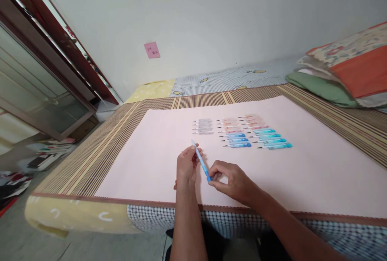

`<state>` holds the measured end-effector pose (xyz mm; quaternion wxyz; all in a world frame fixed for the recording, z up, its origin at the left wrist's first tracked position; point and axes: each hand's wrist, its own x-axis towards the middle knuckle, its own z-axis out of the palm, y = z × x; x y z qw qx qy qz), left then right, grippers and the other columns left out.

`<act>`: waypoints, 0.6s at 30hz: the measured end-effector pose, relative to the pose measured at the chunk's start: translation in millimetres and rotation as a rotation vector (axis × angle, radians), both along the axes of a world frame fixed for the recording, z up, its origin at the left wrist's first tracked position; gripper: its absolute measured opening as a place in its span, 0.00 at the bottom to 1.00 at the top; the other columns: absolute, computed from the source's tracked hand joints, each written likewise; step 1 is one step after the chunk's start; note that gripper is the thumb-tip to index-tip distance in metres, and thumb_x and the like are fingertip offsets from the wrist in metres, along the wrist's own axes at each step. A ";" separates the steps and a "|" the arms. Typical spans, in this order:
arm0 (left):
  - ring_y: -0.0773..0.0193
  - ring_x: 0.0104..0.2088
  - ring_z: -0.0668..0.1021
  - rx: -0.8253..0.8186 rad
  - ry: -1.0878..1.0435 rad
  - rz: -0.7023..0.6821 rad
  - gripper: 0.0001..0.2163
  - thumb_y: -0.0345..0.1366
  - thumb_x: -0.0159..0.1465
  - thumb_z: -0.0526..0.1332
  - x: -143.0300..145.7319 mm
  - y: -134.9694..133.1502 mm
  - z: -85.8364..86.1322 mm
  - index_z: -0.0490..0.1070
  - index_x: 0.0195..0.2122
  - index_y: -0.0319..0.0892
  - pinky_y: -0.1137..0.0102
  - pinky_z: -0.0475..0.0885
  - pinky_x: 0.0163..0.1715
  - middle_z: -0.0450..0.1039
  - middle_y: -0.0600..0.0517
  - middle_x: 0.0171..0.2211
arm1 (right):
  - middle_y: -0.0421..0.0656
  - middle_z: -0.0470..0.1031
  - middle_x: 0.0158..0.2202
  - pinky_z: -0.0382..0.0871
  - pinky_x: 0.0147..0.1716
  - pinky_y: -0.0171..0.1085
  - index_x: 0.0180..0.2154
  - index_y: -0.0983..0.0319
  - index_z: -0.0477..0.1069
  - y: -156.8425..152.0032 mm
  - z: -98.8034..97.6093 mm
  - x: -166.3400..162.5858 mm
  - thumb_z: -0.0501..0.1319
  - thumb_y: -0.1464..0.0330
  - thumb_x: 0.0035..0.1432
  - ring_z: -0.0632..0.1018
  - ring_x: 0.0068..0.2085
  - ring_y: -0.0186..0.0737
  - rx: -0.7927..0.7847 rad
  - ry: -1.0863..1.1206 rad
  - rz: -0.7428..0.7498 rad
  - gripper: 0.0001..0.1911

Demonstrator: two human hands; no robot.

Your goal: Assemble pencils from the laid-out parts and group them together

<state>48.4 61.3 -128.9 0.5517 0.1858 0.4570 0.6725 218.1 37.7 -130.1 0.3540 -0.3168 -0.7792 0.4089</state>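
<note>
A light-blue pencil (201, 160) with a darker blue end is held slantwise between my two hands, over the pale pink sheet (142, 160). My left hand (188, 165) grips its upper part, close to the pale tip. At the lower end, the thumb and fingers of my right hand (231, 178) pinch the blue cap. Beyond my hands lie rows of similar pencils with dark tips: blue ones (237, 140), turquoise ones (273, 141) and orange-pink ones (255, 122). Several slim greyish pieces (204, 126) lie left of them. Something small and orange (175, 185) peeks out beside my left wrist, mostly hidden.
The sheet lies on a striped mat (87, 148) covering a bed. Folded bedding (350, 71) is piled at the right rear. A pink note (151, 50) sticks to the wall behind. On the left stand a glass-fronted cabinet door (33, 83) and papers (51, 154) on the floor.
</note>
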 end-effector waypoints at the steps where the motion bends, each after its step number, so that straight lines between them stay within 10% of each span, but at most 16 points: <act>1: 0.68 0.26 0.77 0.012 0.040 -0.006 0.16 0.38 0.51 0.74 -0.4 -0.7 -0.1 0.80 0.36 0.33 0.74 0.70 0.28 0.78 0.47 0.27 | 0.39 0.77 0.34 0.70 0.38 0.36 0.34 0.59 0.72 -1.1 -1.4 -1.6 0.65 0.74 0.54 0.77 0.35 0.37 0.035 -0.011 -0.003 0.06; 18: 0.71 0.24 0.75 0.011 0.017 -0.043 0.16 0.37 0.49 0.75 -6.3 -5.0 3.2 0.80 0.35 0.33 0.76 0.67 0.25 0.77 0.49 0.26 | 0.39 0.75 0.34 0.71 0.39 0.37 0.38 0.58 0.69 -14.7 2.5 -15.4 0.65 0.72 0.54 0.75 0.36 0.38 0.067 0.025 0.017 0.09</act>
